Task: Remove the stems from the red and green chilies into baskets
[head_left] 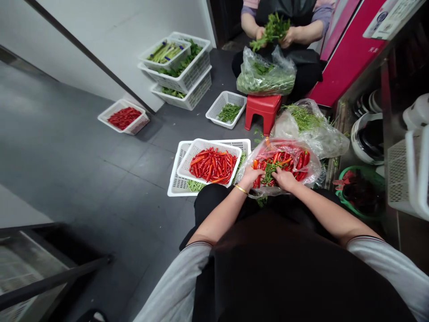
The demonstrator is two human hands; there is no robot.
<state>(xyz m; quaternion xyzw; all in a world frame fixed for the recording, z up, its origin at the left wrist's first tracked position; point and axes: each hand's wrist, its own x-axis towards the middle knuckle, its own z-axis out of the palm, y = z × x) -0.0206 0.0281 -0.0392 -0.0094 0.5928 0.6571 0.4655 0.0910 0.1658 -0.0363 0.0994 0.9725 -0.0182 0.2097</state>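
Observation:
A clear plastic bag (315, 176) full of red chili peppers (303, 161) lies open in front of my lap. My left hand (250, 176), with a gold bangle at the wrist, is at the bag's left side, its fingers closed on a red chili pepper (255, 164). Close beside it, my right hand (284, 180) has its fingers pinched together at a clump of green chili stems (269, 172). Left of the bag, a white basket (183, 172) holds more red chilies (214, 165). It rests on a wider white tray (173, 187) with green beans partly showing.
Opposite, a person holds leafy greens (273, 31) over a bag on a red stool (263, 109). A small basket (214, 114), stacked vegetable baskets (197, 91) and a basket of red chilies (139, 127) stand beyond. At right are a bag of greens (335, 141) and a green basin (345, 201).

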